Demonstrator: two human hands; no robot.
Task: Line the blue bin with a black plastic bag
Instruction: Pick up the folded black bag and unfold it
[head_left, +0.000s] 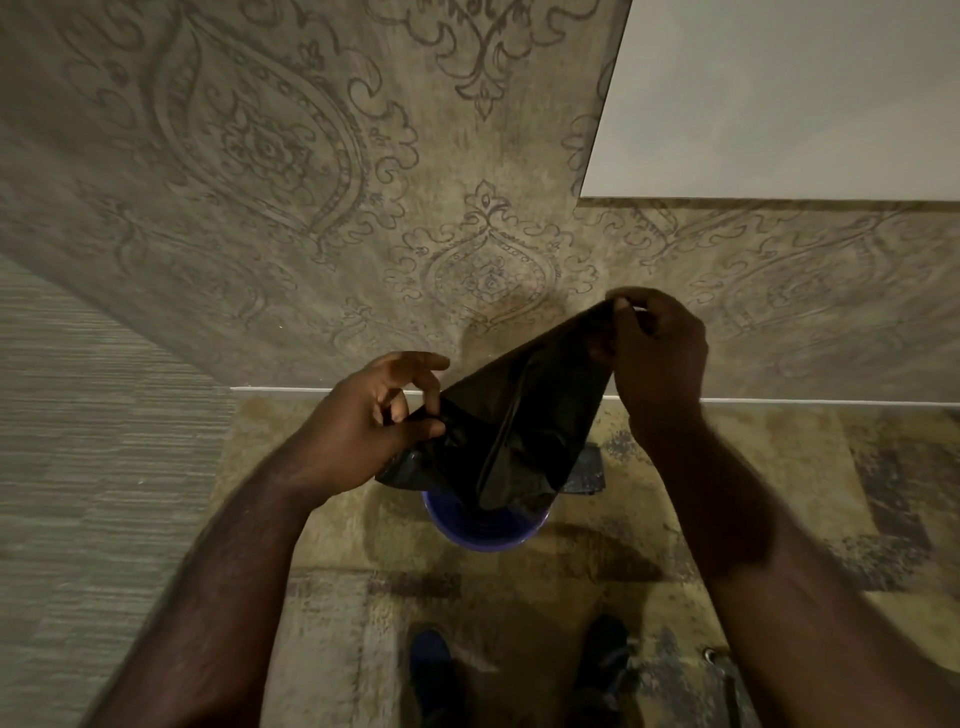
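A black plastic bag (511, 426) hangs stretched between both hands above the blue bin (480, 527). My left hand (371, 415) pinches the bag's lower left edge. Higher up, my right hand (657, 348) grips its upper right corner. The bag's lower end droops into the bin's mouth and hides most of the rim. Only the bin's near blue rim and part of its inside show. The bin stands on the patterned carpet close to the wall.
A patterned wall (311, 208) rises just behind the bin, with a white panel (779, 98) at the upper right. My two shoes (434, 670) stand on the carpet below the bin. A dark flat thing (589, 470) lies behind the bin on the right.
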